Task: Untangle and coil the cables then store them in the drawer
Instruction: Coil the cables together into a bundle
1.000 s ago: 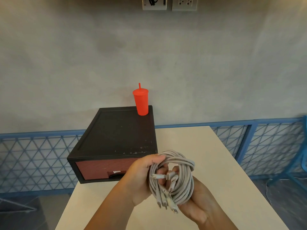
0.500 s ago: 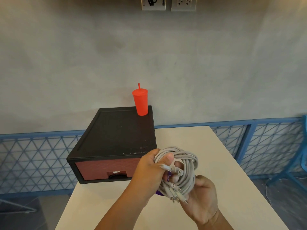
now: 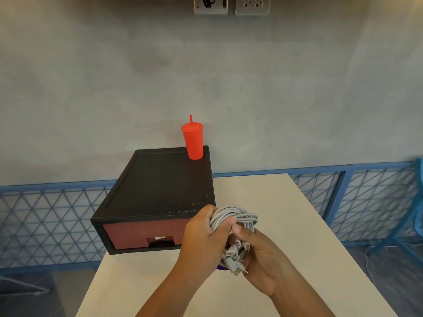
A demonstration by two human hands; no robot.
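Just off the front right corner of the drawer box, you had the grey cables bundled in a loose coil, held up over the table between both hands. Your left hand was wrapped round the near-box side of the coil, fingers curled over the loops. Your right hand gripped the lower part from the side away from the box, thumb pressed across the strands. The plug ends stuck out in a cluster between your palms, pointing down and toward you. A sliver of something purple showed under the hands; what it was, I couldn't tell. The box's reddish drawer faced you and sat closed, none of the cables in it. Up on the box's top, at its far right corner, a red cup with a straw stood upright. Behind the box ran a blue mesh fence, and high above it two wall sockets.
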